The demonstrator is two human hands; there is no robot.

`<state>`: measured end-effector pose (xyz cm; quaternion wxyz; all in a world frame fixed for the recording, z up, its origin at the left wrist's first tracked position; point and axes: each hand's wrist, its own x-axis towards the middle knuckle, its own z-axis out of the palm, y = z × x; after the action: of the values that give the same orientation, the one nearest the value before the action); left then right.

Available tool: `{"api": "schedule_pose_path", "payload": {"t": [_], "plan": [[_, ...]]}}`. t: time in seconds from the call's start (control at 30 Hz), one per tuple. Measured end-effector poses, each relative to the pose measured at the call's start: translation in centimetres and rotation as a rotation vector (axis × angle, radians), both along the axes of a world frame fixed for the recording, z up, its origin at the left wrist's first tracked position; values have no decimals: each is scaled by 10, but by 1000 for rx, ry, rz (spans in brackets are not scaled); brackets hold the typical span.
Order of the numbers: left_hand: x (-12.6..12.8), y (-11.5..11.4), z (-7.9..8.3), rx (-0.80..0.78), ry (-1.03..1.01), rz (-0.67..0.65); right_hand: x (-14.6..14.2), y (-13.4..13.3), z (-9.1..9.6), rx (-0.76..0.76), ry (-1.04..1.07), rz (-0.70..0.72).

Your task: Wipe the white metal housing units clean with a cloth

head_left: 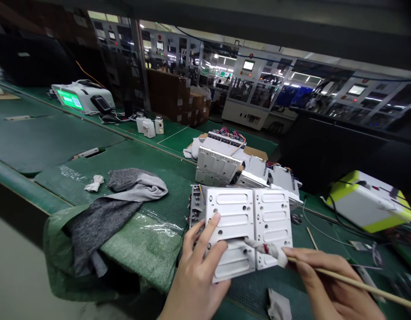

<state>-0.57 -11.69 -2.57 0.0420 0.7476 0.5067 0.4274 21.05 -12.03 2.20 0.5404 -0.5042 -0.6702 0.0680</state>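
Note:
My left hand (200, 266) grips the left edge of a white metal-faced module (229, 200), with index finger and thumb on its ribbed face. A second similar panel (272, 222) sits directly beside it on the right. Closed around a thin wooden stick (358, 280), my right hand (328, 275) is just right of the modules. Pale cloth (275, 253), wound round the stick's end and marked with a red band, reaches a gap in the first module's face. The tip's exact contact is hard to make out.
More white modules (218, 162) with coloured wires stand behind. A grey cloth (125, 195) and crumpled white scrap (94, 183) lie left on the green bench (178, 169). A yellow-and-white device (368, 200) with cables stands right; a grey scrap (279, 306) lies in front.

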Motion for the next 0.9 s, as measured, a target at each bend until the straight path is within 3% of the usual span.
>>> {"api": "schedule_pose_path", "payload": {"t": [0.13,0.23,0.37,0.63,0.9], "plan": [[0,2,1,18,33,16,10,9,0,-99,-16,-26],[0,3,1,26,43,16,20,19,-4,-183,235,-56],[-2,4,-2,53,64,2,16,36,-11,-302,510,24],[3,7,-13,127,16,14,2,47,-18,-438,616,110],[16,11,-18,168,-41,106,14,51,-13,-462,541,160]]}}
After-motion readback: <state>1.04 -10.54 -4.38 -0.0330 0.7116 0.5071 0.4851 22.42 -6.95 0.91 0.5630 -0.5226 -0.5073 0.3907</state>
